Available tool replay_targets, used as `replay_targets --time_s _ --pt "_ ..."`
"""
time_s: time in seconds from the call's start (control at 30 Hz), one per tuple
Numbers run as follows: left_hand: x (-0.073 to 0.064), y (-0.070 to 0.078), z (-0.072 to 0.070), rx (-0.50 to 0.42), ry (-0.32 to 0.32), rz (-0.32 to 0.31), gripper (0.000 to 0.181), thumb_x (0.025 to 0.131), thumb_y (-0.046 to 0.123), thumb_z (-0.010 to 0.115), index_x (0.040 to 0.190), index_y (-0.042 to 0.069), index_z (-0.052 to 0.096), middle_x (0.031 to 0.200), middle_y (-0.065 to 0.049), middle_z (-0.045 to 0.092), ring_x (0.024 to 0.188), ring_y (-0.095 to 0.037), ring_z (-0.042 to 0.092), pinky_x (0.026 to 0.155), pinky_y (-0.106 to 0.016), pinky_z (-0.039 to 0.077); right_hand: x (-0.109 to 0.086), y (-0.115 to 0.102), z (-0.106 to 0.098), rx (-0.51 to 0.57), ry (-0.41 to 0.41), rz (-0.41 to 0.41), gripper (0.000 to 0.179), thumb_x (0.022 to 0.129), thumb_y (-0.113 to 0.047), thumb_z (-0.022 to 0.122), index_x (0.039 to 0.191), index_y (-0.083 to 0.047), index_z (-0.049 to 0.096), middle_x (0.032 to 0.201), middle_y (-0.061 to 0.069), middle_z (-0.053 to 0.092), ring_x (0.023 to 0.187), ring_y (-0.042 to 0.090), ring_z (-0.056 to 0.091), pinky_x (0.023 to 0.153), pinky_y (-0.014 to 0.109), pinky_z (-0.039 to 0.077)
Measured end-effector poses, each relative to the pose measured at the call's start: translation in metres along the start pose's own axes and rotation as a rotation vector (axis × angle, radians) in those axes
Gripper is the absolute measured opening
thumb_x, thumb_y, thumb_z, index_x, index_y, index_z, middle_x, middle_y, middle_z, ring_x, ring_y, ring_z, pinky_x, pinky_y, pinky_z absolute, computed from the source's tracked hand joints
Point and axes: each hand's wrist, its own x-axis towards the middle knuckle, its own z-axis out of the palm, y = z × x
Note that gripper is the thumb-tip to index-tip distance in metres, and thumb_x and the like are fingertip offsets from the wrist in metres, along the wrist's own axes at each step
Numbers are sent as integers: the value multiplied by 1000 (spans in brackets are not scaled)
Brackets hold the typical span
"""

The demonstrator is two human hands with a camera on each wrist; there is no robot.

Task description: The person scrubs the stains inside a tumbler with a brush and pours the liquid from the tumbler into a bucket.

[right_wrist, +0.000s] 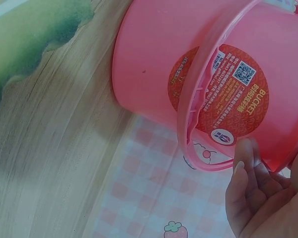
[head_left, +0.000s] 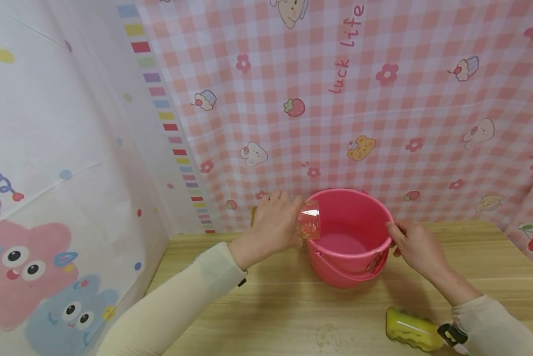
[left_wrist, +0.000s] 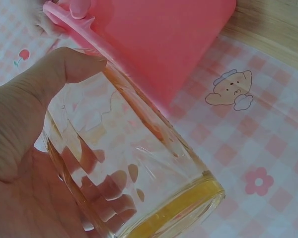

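Observation:
My left hand (head_left: 272,220) grips a clear, amber-tinted drinking glass (head_left: 310,221), its fingers and thumb wrapped round the side. The glass is tipped sideways, its mouth at the left rim of a pink plastic bucket (head_left: 344,272). In the left wrist view, the thick yellowish base of the glass (left_wrist: 176,210) points away from the bucket. Opposite, my right hand (head_left: 419,249) pinches the bucket's right rim, thumb on top and fingers underneath. The bucket handle (right_wrist: 185,114) hangs down over a round red label (right_wrist: 238,94).
A yellow-green sponge (head_left: 411,330) with wavy sides lies near the front of the wooden table (head_left: 257,306), close to my right sleeve. Wet spots (head_left: 328,337) mark the wood in front of the bucket. Behind hangs a pink checked cloth (head_left: 319,123); a white patterned sheet (head_left: 92,198) hangs at the left.

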Motion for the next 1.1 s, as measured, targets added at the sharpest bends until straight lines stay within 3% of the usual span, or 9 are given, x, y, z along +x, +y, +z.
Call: replay_targets --time_s 0.77,1.0,1.1 --pt "-2 -5 4 -44 15 -6 87 67 51 96 137 15 60 114 -5 61 109 -24 55 93 -42 50 -1 1 1 2 -3 3 41 113 -28 48 113 6 70 84 12 71 66 19 64 52 32 52" --pt "-5 -8 7 -82 31 9 75 67 49 96 125 16 62 105 -1 57 102 -21 52 89 -40 49 -1 1 1 8 -1 4 44 114 -30 46 112 7 70 83 12 70 66 19 64 52 32 51" --pt "-6 -10 8 -106 41 9 78 67 48 96 128 15 62 105 -1 56 102 -21 52 91 -41 50 -1 1 1 9 -2 5 44 114 -30 45 112 7 70 83 12 70 66 19 64 51 32 50"
